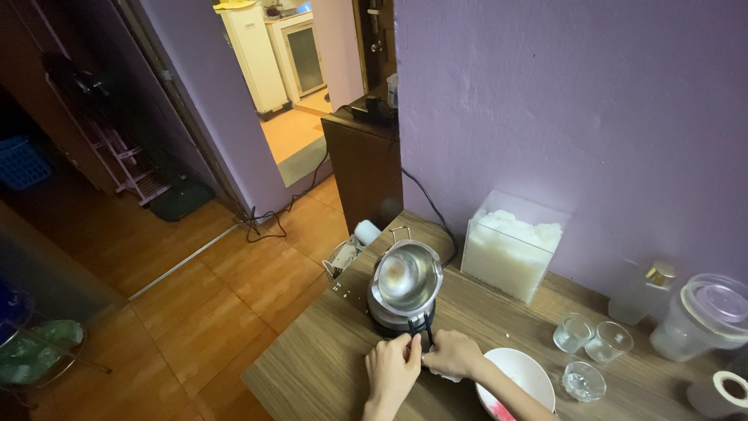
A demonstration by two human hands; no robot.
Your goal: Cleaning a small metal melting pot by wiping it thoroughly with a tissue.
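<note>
At the near edge of the wooden surface [327, 366] we see both hands meeting at the black handle [421, 331] of a steel pot [407, 279]. The left hand [392, 368] has its fingers curled in toward the handle's end; the right hand [454, 355] is closed narrowly on the same spot, and a scrap of something white shows under it, though we cannot tell what. Whether either hand truly grips the handle or only pinches at it, we cannot tell.

Just right of the hands sits one white bowl [520, 374] with a red utensil [499, 411] at its near rim. Beyond it stand three small clear glasses [589, 351], which look empty.

As for progress, we judge things to be early: the pot rests on one dark cooker [389, 320], its inside looks bare and shiny, and the clear box of white flakes [510, 248] behind it remains nearly full.

Farther right we count one clear bottle with a gold cap [643, 292], one lidded plastic tub [705, 316] and one roll of tape [721, 394]. A black cable [428, 206] runs up along the purple wall [584, 117]. Past the surface, a dark cabinet [365, 168] stands by a doorway, with white units [269, 47] in the far room.
</note>
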